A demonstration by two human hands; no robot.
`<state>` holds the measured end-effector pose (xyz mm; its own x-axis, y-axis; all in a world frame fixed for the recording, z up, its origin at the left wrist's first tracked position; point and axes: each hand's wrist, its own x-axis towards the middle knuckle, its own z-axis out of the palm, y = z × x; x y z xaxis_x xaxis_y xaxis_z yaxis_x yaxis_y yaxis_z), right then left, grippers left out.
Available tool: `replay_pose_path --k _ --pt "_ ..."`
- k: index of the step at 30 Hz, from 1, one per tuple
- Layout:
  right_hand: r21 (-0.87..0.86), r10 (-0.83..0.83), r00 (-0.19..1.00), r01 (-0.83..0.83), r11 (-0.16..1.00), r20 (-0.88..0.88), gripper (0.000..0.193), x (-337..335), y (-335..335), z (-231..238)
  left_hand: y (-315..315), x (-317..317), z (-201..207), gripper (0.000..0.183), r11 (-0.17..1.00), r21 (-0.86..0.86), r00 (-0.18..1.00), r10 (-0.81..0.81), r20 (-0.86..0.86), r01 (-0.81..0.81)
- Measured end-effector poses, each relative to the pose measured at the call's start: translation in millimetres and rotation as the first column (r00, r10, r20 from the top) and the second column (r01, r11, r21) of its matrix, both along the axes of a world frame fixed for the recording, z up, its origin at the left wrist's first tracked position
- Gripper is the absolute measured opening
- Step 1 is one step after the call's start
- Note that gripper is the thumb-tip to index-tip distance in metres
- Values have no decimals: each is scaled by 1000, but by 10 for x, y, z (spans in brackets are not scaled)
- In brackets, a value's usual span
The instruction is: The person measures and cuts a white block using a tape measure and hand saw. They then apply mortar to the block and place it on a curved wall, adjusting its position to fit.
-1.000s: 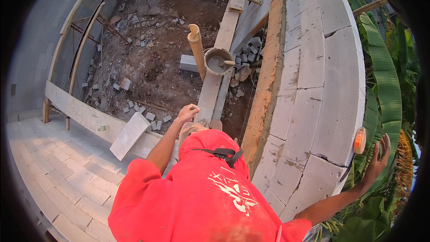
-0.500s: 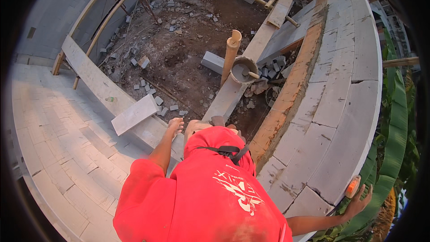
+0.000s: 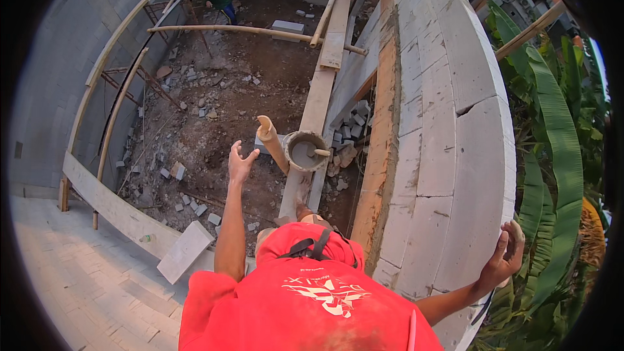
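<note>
My left hand [image 3: 240,164] is raised over the dirt floor, its fingers apart and nothing in them. It is nearest to a bamboo post [image 3: 273,146] and a round bucket [image 3: 290,156] of grey mix. A wooden handle [image 3: 322,153] sticks out of the bucket. On the far right, my right hand [image 3: 506,259] curls at the outer edge of the light grey block wall [image 3: 429,156]. Its fingers are bent around something at the rim that I cannot make out. No orange object shows there now.
Below me a narrow plank [image 3: 318,101] runs away along the wall. Bamboo poles [image 3: 247,29] cross ahead. A loose white block [image 3: 186,252] lies on the left ledge [image 3: 110,188]. Another person [image 3: 220,0] is far off. Banana leaves [image 3: 559,149] grow outside the wall.
My left hand has lifted forward, away from my knee. My right hand has moved up along the wall's outer edge and curled; the orange object beside it is out of sight. My view has tilted up.
</note>
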<state>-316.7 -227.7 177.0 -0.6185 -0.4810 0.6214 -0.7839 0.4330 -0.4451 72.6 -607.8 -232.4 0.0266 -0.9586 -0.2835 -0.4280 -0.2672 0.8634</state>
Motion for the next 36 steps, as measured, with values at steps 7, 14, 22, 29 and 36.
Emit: replay_pose_path --k 7,14,22,29,36 --pt "-36 79 987 -75 997 142 17 -567 -1005 -256 -650 -747 245 88 989 81 941 -140 308 121" --pt "-44 62 993 -58 997 97 17 -1055 -1618 -325 -775 -1002 119 62 996 78 789 -74 610 33" --pt "-99 47 987 -32 995 155 18 -1246 -1851 -518 -818 -991 52 57 998 70 832 -34 554 -6" --pt "-164 -124 991 114 980 -50 13 -1498 -1821 -443 -856 -1008 43 57 996 87 821 -28 570 -26" --pt "-91 -247 959 237 967 -136 16 -1737 -1892 -337 -826 -1059 45 53 997 41 809 30 587 -67"
